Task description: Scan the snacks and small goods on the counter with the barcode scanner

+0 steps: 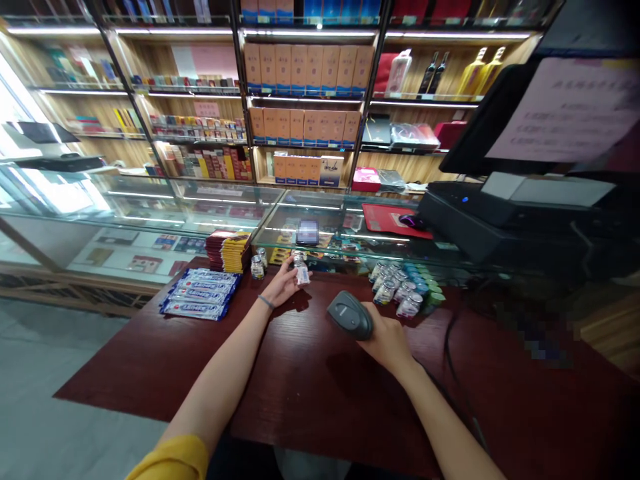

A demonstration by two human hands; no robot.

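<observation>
My right hand (pixel 387 337) is wrapped round the handle of a dark grey barcode scanner (pixel 349 315), held above the table with its head toward the left. Further forward and to the left, my left hand (pixel 283 283) holds a small bottle (pixel 302 272) with a pale label, tilted in the fingers. Two similar small bottles (pixel 258 265) stand just left of that hand. Several more small bottles (pixel 395 285) are grouped beyond the scanner on the right, beside a row of green-topped containers (pixel 433 297).
Blue-and-white packets (pixel 200 295) lie at the table's left, near a stack of red and yellow packs (pixel 229 252). A glass display counter (pixel 220 212) runs along the back. At the right stand a monitor (pixel 480 120) and black cash drawer (pixel 495 220); a cable (pixel 453 360) crosses the table.
</observation>
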